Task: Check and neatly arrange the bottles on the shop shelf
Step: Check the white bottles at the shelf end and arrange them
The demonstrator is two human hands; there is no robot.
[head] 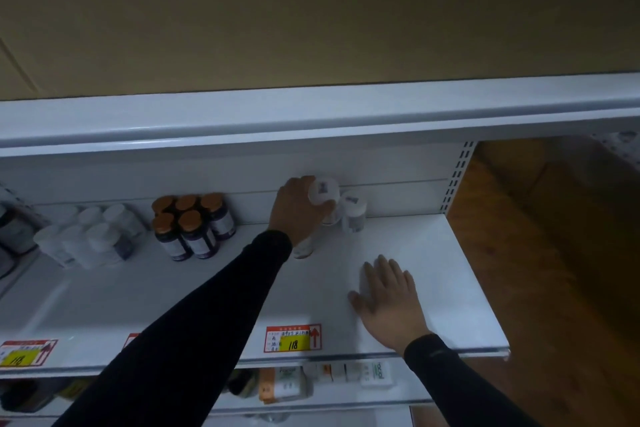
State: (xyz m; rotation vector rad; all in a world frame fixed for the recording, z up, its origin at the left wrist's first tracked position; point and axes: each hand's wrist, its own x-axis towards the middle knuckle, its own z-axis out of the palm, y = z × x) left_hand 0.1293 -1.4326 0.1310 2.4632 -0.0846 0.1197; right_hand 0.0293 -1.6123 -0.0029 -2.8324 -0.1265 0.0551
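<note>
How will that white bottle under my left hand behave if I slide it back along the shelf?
The white bottle looks tall and narrow, so a push near the cap may tip it. The shelf looks smooth, so it should slide easily. It stands close to a second white bottle and may knock it.

A red-and-yellow price tag (293,338) marked 118 sits on the front edge of the shelf, with a second like it (26,352) far to the left and a third (131,340) mostly hidden between them. On the lower shelf below, an orange-and-white packet (282,385) lies beside a row of small white boxes (349,373). A brown cardboard carton (554,218) stands to the right, past a slotted white upright (457,177), and a tan wall (311,10) fills the top.
</note>
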